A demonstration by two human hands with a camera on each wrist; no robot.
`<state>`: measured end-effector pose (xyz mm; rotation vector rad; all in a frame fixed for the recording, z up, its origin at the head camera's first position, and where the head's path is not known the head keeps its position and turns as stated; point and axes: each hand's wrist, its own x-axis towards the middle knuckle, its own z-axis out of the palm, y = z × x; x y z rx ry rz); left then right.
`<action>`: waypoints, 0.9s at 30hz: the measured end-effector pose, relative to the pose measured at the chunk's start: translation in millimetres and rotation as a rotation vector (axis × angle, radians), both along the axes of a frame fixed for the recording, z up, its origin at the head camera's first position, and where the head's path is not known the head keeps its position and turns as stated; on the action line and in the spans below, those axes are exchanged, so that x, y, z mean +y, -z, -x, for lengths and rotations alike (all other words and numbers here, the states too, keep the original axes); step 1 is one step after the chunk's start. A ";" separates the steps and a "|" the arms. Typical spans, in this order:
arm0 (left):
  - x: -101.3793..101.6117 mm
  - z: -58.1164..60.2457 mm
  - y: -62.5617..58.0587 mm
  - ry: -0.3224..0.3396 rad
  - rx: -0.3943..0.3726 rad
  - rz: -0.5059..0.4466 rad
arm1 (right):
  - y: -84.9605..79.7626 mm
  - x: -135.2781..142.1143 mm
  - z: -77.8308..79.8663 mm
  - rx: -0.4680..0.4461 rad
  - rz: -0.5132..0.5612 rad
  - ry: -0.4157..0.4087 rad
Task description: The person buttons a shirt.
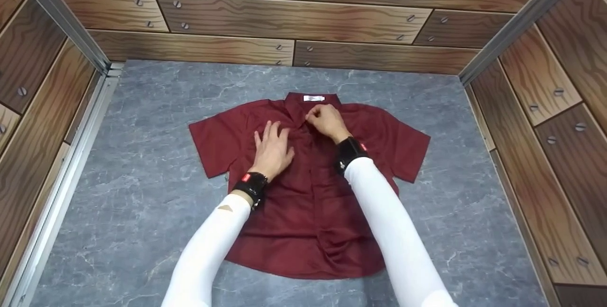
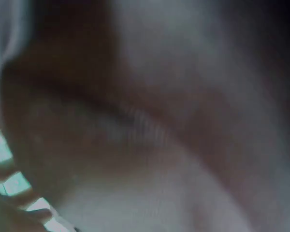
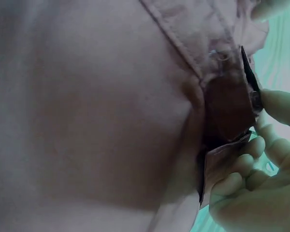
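A dark red short-sleeved shirt (image 1: pixel 289 202) lies front up, collar (image 1: pixel 295 107) at the far end and a white label (image 1: pixel 313 98) inside the neck. On the left chest rests my left hand (image 1: pixel 272 153), fingers spread and fairly straight. My right hand (image 1: pixel 328 121) is at the neck opening, pinching the shirt's front edge just under the collar. In the right wrist view, thumb and fingers of the right hand (image 3: pixel 275 164) hold that edge, where a small button (image 3: pixel 255 100) shows. The left wrist view is mostly dark and blurred, with some fingers at its lower left.
Under the shirt spreads a grey marbled tabletop (image 1: pixel 142 164). Wood-patterned panels (image 1: pixel 294 17) stand behind it and on both sides, with a metal rail (image 1: pixel 61 193) along the left edge. Folds (image 1: pixel 336 245) crease the shirt's lower front.
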<state>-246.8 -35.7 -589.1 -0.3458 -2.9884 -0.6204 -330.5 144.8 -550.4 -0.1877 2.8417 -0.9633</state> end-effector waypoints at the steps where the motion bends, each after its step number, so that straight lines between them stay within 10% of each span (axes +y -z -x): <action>1: 0.6 1.3 -0.3 -0.008 0.039 -0.025 | -1.2 -0.2 -0.4 -0.007 0.035 0.010; 8: 8.9 14.7 -10.0 0.015 0.195 -0.226 | -3.9 0.6 -6.3 -0.067 0.232 0.067; 27: 34.7 43.0 -3.9 -0.074 -0.014 -0.641 | 14.0 10.1 -20.4 -0.297 0.691 0.164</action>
